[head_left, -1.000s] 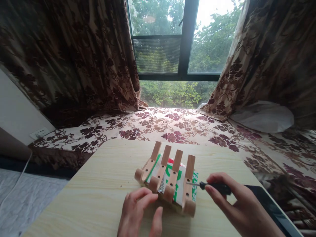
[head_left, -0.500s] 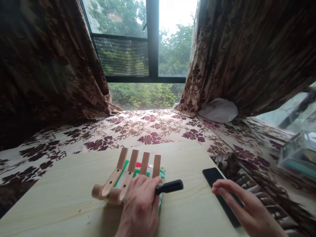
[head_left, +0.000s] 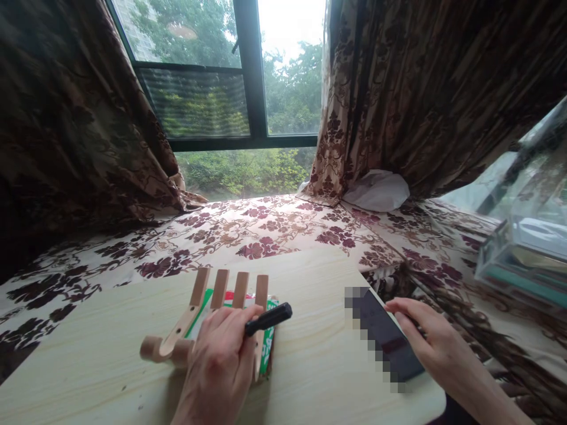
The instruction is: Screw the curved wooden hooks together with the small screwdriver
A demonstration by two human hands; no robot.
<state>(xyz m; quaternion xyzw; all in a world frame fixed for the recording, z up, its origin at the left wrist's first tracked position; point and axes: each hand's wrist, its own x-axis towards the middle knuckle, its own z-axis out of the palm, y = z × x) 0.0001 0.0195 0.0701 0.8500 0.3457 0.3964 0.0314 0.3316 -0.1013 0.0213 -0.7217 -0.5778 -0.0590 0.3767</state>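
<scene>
My left hand point(head_left: 217, 360) is closed around a black-handled screwdriver point(head_left: 270, 319), whose handle sticks out to the right past the thumb; its shaft is hidden. That hand rests over several curved wooden hooks point(head_left: 177, 330) with screw holes and rounded knobs. They lie on a green, white and red packet point(head_left: 268, 351) on the table. Farther right, my right hand point(head_left: 434, 336) has thumb and fingers at the right edge of a dark phone point(head_left: 390, 336). The phone's left edge is covered by blurred blocks.
The pale wooden table point(head_left: 319, 366) ends at a rounded corner near my right arm. Behind it spreads a flowered cloth point(head_left: 257, 227) up to the window. A clear plastic box point(head_left: 522, 265) stands at the right, and a white bag point(head_left: 378, 190) lies by the curtain.
My right hand has moved from above the phone to its right edge, and the phone appears shifted. The left hand still holds the screwdriver. The whole view has swung slightly right.
</scene>
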